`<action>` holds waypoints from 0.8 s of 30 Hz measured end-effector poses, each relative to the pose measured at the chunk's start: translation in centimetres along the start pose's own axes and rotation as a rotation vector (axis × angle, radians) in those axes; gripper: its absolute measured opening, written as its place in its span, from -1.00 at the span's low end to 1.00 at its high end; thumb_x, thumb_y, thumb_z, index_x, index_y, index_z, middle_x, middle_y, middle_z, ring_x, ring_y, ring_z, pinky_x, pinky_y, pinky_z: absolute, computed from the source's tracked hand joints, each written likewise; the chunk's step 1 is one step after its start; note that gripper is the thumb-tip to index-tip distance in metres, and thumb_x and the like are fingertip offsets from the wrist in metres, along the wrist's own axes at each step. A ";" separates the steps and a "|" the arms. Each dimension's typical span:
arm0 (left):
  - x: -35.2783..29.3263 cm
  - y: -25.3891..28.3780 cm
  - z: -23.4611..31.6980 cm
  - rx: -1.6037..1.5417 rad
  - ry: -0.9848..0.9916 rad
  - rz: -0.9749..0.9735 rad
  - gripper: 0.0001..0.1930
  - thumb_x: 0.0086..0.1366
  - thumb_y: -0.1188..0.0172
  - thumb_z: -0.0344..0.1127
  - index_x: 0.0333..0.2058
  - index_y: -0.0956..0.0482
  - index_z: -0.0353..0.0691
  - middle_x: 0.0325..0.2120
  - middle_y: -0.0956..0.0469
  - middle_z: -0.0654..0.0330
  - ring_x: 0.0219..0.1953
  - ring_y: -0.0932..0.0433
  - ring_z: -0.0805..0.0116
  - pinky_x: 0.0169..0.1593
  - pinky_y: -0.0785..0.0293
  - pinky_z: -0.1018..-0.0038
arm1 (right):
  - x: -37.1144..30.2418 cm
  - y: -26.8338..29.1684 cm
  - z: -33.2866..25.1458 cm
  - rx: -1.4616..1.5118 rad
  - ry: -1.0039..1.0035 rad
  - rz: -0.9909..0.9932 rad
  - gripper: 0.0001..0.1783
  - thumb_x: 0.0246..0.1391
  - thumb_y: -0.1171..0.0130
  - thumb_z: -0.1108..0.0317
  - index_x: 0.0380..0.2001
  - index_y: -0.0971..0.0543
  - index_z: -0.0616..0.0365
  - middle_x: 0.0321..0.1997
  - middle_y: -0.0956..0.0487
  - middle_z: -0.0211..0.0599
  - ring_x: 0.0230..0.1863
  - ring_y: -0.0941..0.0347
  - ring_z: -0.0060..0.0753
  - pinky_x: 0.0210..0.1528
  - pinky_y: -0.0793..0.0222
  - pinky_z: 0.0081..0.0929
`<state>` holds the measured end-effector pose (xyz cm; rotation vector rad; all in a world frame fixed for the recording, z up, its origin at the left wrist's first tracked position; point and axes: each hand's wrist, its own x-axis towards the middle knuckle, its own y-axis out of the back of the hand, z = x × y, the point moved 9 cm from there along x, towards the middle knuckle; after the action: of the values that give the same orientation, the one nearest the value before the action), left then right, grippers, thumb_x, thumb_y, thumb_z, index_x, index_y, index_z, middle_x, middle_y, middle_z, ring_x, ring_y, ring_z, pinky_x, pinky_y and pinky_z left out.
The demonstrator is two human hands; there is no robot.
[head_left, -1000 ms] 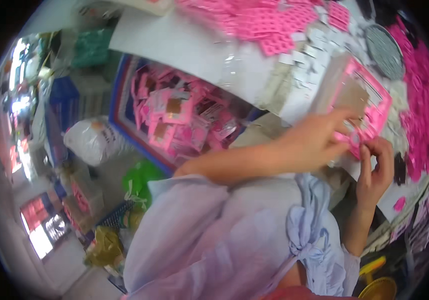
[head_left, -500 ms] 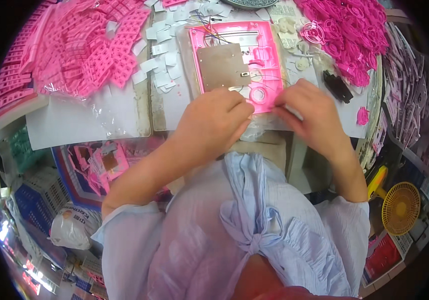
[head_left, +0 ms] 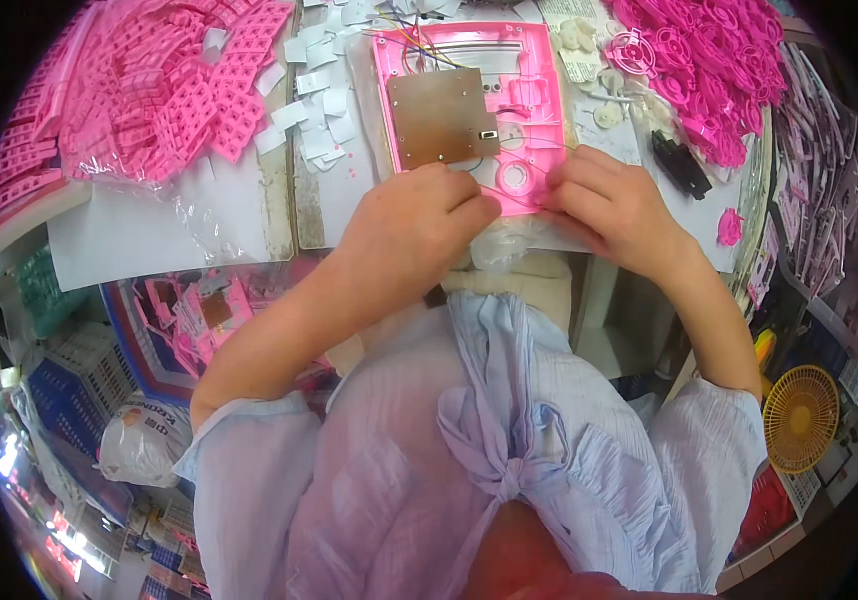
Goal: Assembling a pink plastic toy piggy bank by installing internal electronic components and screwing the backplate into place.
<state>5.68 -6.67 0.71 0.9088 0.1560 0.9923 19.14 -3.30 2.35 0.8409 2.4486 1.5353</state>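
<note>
A pink plastic housing lies on the table in front of me, its inner side facing up. A brown circuit board covers its left part, and coloured wires rise at its top. My left hand rests over the lower left edge, fingers closed in a pinch near a round pink ring. At the lower right corner my right hand is closed, fingertips pinched together. A thin wire spans the gap between the two hands. The fingertips themselves are partly hidden.
Pink grid-like parts are heaped at the left, magenta parts at the right. White paper pieces lie beside the housing. A black part sits right of my right hand. A yellow fan stands lower right.
Both hands remain at the housing's lower edge. My right hand's fingers have curled closer together, and its forearm has swung slightly outward. The thin wire between the hands now shows more plainly.
</note>
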 end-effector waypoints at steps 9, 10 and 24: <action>0.9 -1.7 1.9 0.264 -0.124 -0.193 -0.42 0.14 -0.17 -0.41 0.19 -0.54 0.06 -0.24 -0.53 0.27 -0.25 -0.52 0.27 -0.22 -0.54 0.35 | -3.8 -0.5 -1.6 -0.267 -0.118 0.254 -0.56 -0.12 -0.41 0.38 -0.06 -0.66 0.01 -0.03 -0.59 -0.31 -0.21 -0.45 -0.16 -0.27 -0.48 -0.37; 1.0 -1.9 2.0 0.287 -0.122 -0.206 -0.43 0.15 -0.16 -0.40 0.20 -0.54 0.06 -0.26 -0.52 0.27 -0.25 -0.51 0.27 -0.23 -0.53 0.35 | -4.0 -0.5 -1.8 -0.301 -0.155 0.257 -0.55 -0.12 -0.40 0.39 -0.05 -0.66 0.00 -0.01 -0.58 -0.30 -0.19 -0.44 -0.13 -0.22 -0.48 -0.34; 0.8 -1.7 2.5 0.275 -0.087 -0.092 -0.44 0.12 -0.13 -0.37 0.16 -0.55 -0.01 -0.31 -0.47 0.24 -0.25 -0.43 0.27 -0.24 -0.41 0.33 | 10.2 0.4 5.2 0.028 -0.486 0.119 -0.75 0.00 -0.25 0.23 -0.34 -0.68 0.18 -0.39 -0.65 -0.12 -0.33 -0.59 0.02 -0.27 -0.50 -0.10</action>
<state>8.50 -7.93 1.24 1.1830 0.2632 0.8566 12.74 6.22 2.03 1.2168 2.0999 1.1550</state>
